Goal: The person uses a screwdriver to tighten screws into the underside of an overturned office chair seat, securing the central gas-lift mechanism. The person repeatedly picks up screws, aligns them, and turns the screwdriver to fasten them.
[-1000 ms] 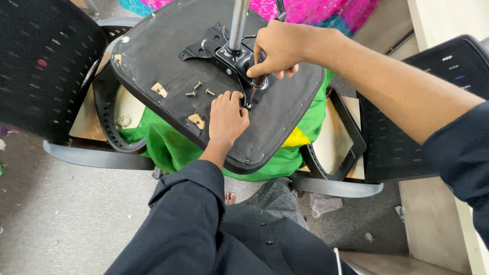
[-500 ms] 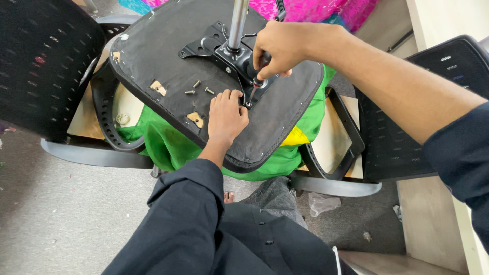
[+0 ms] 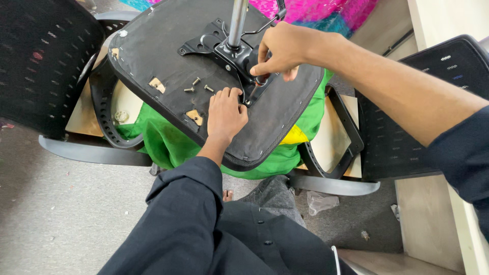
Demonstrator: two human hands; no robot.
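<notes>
Right hand (image 3: 279,48) dropped slightly, pinching something unclear at the bracket (image 3: 232,51); left hand (image 3: 224,113) flat, released on tilted seat base (image 3: 168,46); loose screws (image 3: 196,85) may roll off.

Dark navy sleeves (image 3: 188,214), bare hands

1. Black fabric on the upturned seat base (image 3: 168,51), dotted along the edge with small pale staples.
2. Tan patches of bare wood (image 3: 157,84) showing through torn black cloth.
3. Black metal on the mounting plate (image 3: 216,48), shiny silver on the gas cylinder (image 3: 237,20).
4. Silver-grey on three loose screws (image 3: 196,85).
5. Bright green cloth (image 3: 168,142) underneath, with a yellow patch (image 3: 295,136).
6. Black mesh with a fine dotted weave on both chair backs (image 3: 35,61).
7. Pink and turquoise speckled fabric (image 3: 316,12) up top.
8. Dark navy sleeves (image 3: 183,224), mottled grey floor (image 3: 61,214).
</notes>
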